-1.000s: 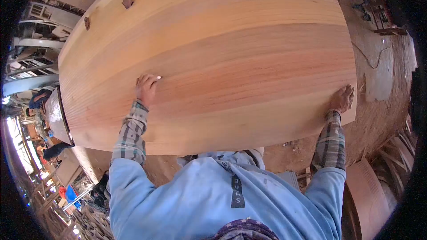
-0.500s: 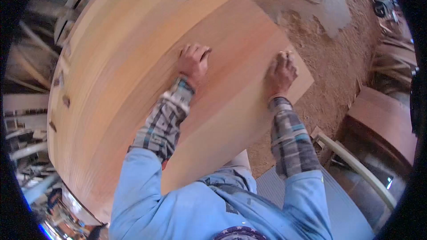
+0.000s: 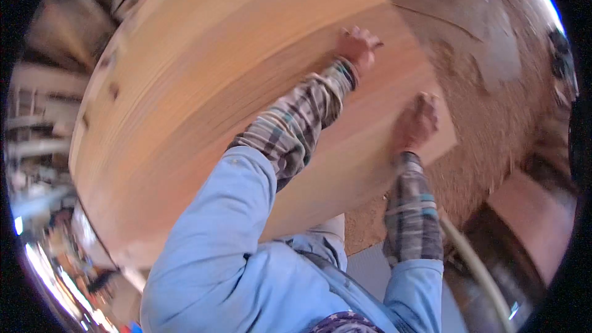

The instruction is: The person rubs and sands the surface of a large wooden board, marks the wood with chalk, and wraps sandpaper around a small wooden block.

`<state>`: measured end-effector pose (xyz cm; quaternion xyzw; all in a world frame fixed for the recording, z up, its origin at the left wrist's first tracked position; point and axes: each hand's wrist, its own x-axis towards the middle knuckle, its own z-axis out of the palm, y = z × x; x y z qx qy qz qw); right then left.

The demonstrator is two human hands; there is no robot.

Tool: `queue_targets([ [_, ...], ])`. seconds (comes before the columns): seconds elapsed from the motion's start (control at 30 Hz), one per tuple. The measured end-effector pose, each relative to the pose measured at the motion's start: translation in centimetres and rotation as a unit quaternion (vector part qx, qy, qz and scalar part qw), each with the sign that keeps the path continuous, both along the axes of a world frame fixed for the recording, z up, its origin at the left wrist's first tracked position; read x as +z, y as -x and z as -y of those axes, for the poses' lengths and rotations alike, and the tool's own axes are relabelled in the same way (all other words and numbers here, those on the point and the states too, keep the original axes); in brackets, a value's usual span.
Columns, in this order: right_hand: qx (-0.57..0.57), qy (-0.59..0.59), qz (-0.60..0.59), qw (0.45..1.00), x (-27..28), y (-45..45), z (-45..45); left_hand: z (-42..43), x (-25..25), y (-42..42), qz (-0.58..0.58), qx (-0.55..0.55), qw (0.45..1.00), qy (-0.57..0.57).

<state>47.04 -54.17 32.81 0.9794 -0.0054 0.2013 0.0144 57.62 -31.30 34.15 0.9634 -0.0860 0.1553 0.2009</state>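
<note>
I log one wide wooden panel (image 3: 234, 80), eight o'clock round to three, judged heavy, stiff, slick-faced, best held by opposite edges; left hand (image 3: 359, 47) at one o'clock, right hand (image 3: 419, 123) near three, fingers bent, whether clasping anything I cannot tell.

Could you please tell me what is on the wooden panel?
Over the wooden panel are the left hand and right hand; small dark pieces lie near its left edge, too blurred to identify. Whatever is beneath the hands and left sleeve is covered.
</note>
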Motion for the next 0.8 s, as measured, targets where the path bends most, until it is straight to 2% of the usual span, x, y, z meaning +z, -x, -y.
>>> queue_targets([
  [0.07, -0.019, -0.010, -0.014, 1.000, 0.0, 0.0, -0.3, -5.9, 0.8, 8.0, -0.004, 0.024, 0.999, 0.041],
  [0.1, -0.003, -0.041, 0.021, 0.999, 0.2, 0.0, -0.5, -8.7, 0.6, 11.8, 0.000, 0.031, 0.998, 0.060],
  [0.13, -0.023, -0.004, 0.008, 1.000, -0.1, 0.0, -0.3, -11.7, 0.6, 15.9, 0.007, 0.053, 0.993, 0.105],
  [0.17, -0.016, -0.058, -0.014, 0.998, 0.8, 0.1, -0.7, -15.0, 0.6, 20.3, 0.018, 0.068, 0.986, 0.153],
  [0.27, -0.028, -0.038, -0.038, 0.998, 1.3, 0.5, -1.8, -26.2, 0.1, 35.3, 0.004, 0.164, 0.986, 0.016],
  [0.3, -0.017, -0.036, -0.040, 0.998, 1.1, 0.6, -1.7, -30.6, -0.2, 40.9, 0.034, 0.170, 0.984, -0.047],
  [0.33, -0.025, -0.004, -0.042, 0.999, 0.5, 0.4, -1.4, -34.3, -0.1, 46.1, 0.008, 0.210, 0.976, -0.060],
  [0.37, -0.032, 0.020, -0.046, 0.998, -0.9, 0.3, -1.5, -38.7, -1.0, 51.7, -0.086, 0.265, 0.955, -0.103],
  [0.43, -0.051, -0.010, -0.051, 0.997, -1.3, 0.1, -1.5, -41.8, 1.9, 56.8, -0.091, 0.260, 0.953, -0.123],
  [0.47, -0.081, -0.040, -0.055, 0.994, -1.0, 0.1, -1.6, -41.4, 1.8, 56.8, -0.091, 0.266, 0.952, -0.121],
  [0.53, -0.060, -0.024, -0.041, 0.997, -1.8, -0.6, -0.6, -40.2, 0.7, 53.9, -0.078, 0.298, 0.950, -0.060],
  [0.6, -0.068, 0.005, -0.073, 0.995, -1.7, -1.0, 0.6, -35.3, 0.1, 45.9, 0.013, 0.208, 0.976, -0.057],
  [0.63, -0.067, 0.011, -0.072, 0.995, -1.7, -0.9, 1.0, -32.8, -2.3, 42.0, 0.009, 0.206, 0.977, -0.057],
  [0.67, -0.051, 0.007, -0.061, 0.997, -1.9, -1.2, 1.2, -29.6, -2.0, 37.7, 0.081, 0.202, 0.976, 0.009],
  [0.7, -0.033, 0.002, -0.051, 0.998, -2.0, -1.1, 1.2, -27.8, -2.5, 34.3, 0.051, 0.144, 0.987, 0.043],
  [0.77, -0.035, -0.002, -0.053, 0.998, -2.0, -0.8, 1.1, -24.6, -1.0, 30.4, -0.025, 0.130, 0.991, 0.015],
  [0.8, -0.042, -0.010, -0.051, 0.998, -1.9, -0.9, 0.9, -25.1, -1.1, 31.1, -0.024, 0.134, 0.991, 0.012],
])
